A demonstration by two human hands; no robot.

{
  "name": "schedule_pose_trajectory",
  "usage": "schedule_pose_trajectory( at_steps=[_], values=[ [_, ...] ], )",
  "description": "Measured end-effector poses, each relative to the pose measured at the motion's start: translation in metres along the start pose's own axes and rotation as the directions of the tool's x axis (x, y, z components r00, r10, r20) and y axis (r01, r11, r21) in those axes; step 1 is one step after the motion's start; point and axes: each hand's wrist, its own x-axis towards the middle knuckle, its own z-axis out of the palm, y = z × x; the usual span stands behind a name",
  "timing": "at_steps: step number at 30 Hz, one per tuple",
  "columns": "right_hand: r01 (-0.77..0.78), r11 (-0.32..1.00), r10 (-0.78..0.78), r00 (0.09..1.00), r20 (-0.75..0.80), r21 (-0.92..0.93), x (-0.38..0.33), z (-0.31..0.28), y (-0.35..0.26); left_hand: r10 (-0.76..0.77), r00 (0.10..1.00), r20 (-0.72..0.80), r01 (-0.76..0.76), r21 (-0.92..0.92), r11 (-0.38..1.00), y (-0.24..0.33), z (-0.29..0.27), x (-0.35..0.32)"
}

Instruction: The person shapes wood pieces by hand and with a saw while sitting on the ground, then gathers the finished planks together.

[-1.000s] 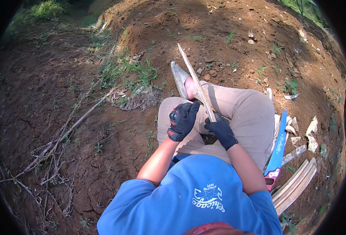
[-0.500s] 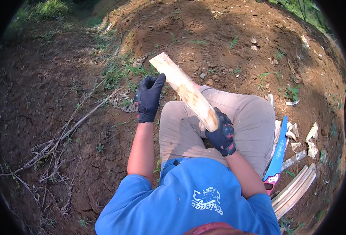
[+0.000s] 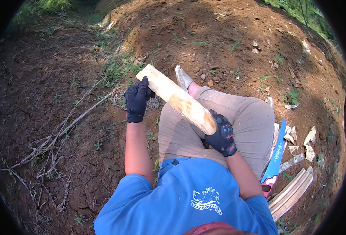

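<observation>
Fingers (image 3: 220,135) of the right hand (image 3: 221,137), in a black glove, are wrapped tight around the near end of a pale slab of split wood (image 3: 177,98), just above the person's lap. Those of the left hand (image 3: 137,100), also gloved, are only partly curled: the thumb and fingertips rest against the far end of the slab and steady it rather than clasp it. So the wood hangs in the air between both hands, slanting up and away from the bent knees in tan trousers (image 3: 243,125), its broad flat face turned upward.

Judging by that clean, light face, the slab is already split and stripped of bark; how much trimming remains I cannot tell. To the right of the slab, beyond the far knee, a blue-handled saw (image 3: 275,156) lies on the dirt (image 3: 55,98), untouched. Near it lie several thin finished slats (image 3: 292,192) in a small stack, and pale wood chips (image 3: 308,145) are scattered a little farther out. Left of the slab, dry twigs (image 3: 51,145) and sparse weeds cover the bare ground.
</observation>
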Motion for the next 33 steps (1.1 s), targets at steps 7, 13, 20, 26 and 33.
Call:
schedule_pose_trajectory(
  at_steps=[7,13,20,26,33],
  values=[
    [0.023,1.000,-0.023,1.000,-0.010,0.002,-0.001,0.012,0.002,0.033,0.997,-0.069,-0.057,-0.389,0.919,-0.015,-0.008,-0.007],
    [0.095,0.991,-0.107,0.985,-0.134,-0.097,-0.009,0.013,0.008,-0.192,0.948,-0.254,-0.129,-0.858,0.498,-0.079,-0.068,0.025],
    [0.081,0.984,-0.111,0.976,-0.189,-0.158,-0.002,0.005,0.002,-0.418,0.845,-0.334,0.309,-0.332,0.891,-0.107,-0.077,0.017],
    [0.176,0.929,-0.246,0.951,-0.186,-0.326,-0.005,-0.004,-0.002,-0.100,0.973,0.207,0.218,-0.695,0.685,-0.061,-0.084,0.015],
    [0.260,0.910,-0.320,0.936,-0.146,-0.323,-0.009,0.003,-0.010,-0.347,0.840,0.418,0.241,0.285,0.928,0.024,-0.098,0.026]
  ],
)
